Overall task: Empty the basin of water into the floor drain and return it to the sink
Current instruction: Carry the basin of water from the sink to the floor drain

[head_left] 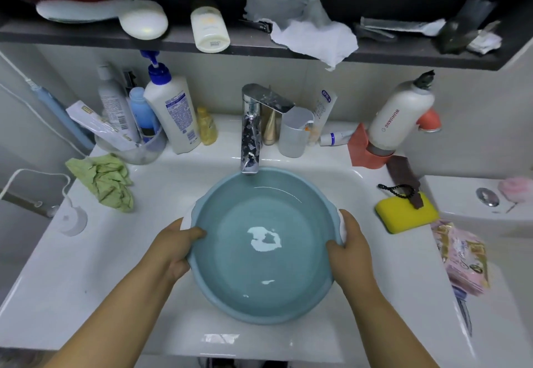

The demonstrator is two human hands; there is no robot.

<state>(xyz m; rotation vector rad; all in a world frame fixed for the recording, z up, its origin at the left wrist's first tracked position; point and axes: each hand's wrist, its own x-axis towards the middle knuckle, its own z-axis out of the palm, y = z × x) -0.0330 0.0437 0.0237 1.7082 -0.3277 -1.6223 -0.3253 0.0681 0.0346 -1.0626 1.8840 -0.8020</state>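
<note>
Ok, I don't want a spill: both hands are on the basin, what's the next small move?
Probably lift it straight up, level and slowly. The left hand and right hand grip opposite rims of the basin, it holds water, and the tap overhangs its far edge.

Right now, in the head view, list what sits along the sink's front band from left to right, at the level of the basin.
Green cloth → left hand on the rim → blue basin holding water → right hand on the opposite rim → yellow sponge → pink packet.
</note>
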